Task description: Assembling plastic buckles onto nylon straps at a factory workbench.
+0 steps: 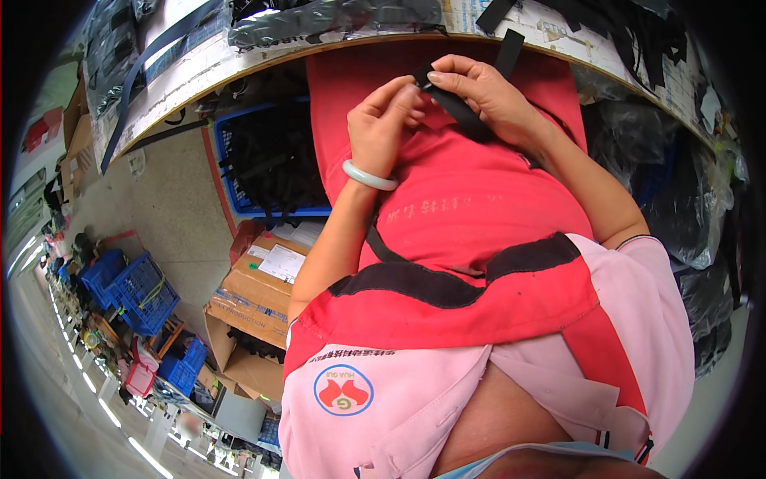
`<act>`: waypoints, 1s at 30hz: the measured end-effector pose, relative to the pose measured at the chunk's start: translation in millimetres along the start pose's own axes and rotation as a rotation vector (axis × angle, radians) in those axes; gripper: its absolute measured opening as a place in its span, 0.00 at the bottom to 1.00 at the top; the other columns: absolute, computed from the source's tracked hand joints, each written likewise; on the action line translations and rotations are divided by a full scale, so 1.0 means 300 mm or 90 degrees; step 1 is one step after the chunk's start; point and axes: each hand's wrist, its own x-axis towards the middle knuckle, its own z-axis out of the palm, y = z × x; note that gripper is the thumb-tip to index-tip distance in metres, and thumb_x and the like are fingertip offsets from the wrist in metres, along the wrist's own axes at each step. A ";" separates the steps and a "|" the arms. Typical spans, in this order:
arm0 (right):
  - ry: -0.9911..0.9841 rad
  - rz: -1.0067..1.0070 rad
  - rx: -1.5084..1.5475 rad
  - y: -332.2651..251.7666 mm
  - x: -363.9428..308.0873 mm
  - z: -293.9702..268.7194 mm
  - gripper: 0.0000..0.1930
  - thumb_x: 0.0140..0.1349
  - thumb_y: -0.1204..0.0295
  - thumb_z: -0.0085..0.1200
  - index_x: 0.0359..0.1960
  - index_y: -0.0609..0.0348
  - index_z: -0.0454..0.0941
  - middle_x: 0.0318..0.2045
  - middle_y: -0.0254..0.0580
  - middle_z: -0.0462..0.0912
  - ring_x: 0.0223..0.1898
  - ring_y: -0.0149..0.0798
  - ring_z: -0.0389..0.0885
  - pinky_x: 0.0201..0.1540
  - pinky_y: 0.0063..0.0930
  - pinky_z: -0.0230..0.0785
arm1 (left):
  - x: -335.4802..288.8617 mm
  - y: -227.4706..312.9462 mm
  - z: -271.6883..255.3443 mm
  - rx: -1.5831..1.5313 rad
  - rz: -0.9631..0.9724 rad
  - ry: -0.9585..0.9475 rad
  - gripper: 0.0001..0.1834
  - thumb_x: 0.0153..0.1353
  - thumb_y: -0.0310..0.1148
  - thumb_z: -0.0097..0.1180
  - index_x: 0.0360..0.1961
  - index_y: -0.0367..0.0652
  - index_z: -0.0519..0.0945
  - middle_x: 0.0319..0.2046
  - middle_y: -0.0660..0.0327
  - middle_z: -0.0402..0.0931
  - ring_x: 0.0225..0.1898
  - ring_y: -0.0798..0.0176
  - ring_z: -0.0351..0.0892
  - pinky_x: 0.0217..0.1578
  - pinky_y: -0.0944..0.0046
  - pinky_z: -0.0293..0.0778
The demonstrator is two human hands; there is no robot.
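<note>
Both hands meet over my red apron, just short of the table edge. My right hand grips a black webbing strap between thumb and fingers; the strap curves down below that hand. My left hand, with a pale bangle on its wrist, is closed in a pinch beside the strap's upper end. A small light spot shows between the two sets of fingertips, too small to name. What the left fingertips hold, if anything, is hidden.
The worktable carries black straps and plastic-wrapped goods. Below it on the left stands a blue crate of black parts, with an open cardboard box nearer. Clear plastic bags of dark goods crowd the right. Blue crates stand farther left.
</note>
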 end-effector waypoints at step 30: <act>-0.096 0.089 -0.025 -0.042 -0.032 -0.043 0.11 0.66 0.64 0.55 0.37 0.60 0.75 0.23 0.30 0.74 0.20 0.22 0.74 0.23 0.15 0.70 | -0.006 0.023 0.025 0.138 0.280 -0.027 0.09 0.58 0.19 0.59 0.41 0.34 0.83 0.30 0.61 0.80 0.31 0.71 0.78 0.33 0.74 0.74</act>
